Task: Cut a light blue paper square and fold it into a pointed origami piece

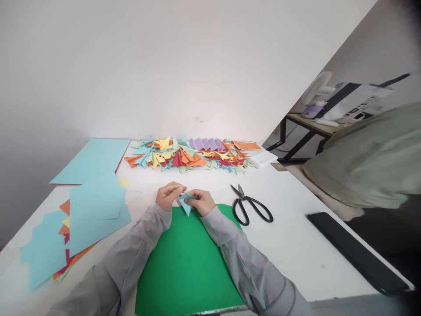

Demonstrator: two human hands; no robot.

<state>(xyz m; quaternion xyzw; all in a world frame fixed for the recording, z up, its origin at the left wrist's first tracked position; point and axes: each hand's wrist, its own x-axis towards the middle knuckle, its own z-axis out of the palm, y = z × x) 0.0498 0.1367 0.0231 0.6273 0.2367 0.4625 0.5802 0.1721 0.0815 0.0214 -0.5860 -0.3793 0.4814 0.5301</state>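
My left hand (168,195) and my right hand (201,201) meet just above the far edge of a green sheet (187,267) on the white table (296,237). Both pinch a small folded light-blue paper piece (186,202), pointed downward, held between the fingertips of the two hands. Grey sleeves cover both forearms. Black scissors (251,208) lie to the right of my right hand, blades slightly apart, untouched.
A heap of several folded coloured paper pieces (190,156) lies along the table's far edge. Light-blue sheets (94,193) over orange and red ones lie at the left. A black flat bar (357,250) rests at the right edge. A person in a pale garment (368,166) stands right.
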